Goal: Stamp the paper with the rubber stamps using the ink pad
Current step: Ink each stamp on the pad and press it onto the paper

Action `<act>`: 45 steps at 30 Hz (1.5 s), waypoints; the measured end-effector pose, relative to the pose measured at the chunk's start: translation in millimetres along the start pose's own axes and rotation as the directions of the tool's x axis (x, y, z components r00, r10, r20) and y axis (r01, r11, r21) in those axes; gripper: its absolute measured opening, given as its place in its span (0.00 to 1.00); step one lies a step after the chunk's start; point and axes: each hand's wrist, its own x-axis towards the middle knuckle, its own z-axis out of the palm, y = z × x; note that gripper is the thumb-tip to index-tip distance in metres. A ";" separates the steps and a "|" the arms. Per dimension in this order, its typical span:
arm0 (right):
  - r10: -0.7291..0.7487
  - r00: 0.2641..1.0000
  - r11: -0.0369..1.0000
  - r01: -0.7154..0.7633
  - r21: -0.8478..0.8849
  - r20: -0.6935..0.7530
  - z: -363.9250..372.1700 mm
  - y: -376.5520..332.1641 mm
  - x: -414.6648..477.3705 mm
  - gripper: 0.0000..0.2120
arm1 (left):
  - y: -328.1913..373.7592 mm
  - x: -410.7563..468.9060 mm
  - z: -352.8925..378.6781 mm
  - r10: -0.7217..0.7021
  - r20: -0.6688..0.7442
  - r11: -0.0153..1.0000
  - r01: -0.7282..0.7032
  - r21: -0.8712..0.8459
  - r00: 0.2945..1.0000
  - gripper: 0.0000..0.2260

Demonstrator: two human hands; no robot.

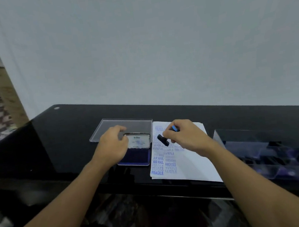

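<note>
A white paper (192, 157) lies on the black glass table (58, 142), its left part covered with several blue stamped words. Left of it sits the ink pad (138, 157) with its metal lid (139, 139) raised and the blue pad exposed. My left hand (111, 145) rests on the ink pad's left side, fingers curled at the lid's edge. My right hand (183, 135) hovers over the upper part of the paper, gripping a black rubber stamp (163, 139) with a blue top, tilted.
A clear plastic lid (109, 126) lies behind the ink pad. A clear plastic box (264, 148) with dark items inside stands at the right. The table's front edge runs just below the paper. A white wall rises behind the table.
</note>
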 end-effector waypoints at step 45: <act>-0.190 0.947 0.822 0.298 -0.486 0.259 137.1 -18.3 64.5 0.07 | -109.0 19.5 21.2 0.024 0.077 0.893 -0.056 0.446 0.997 0.21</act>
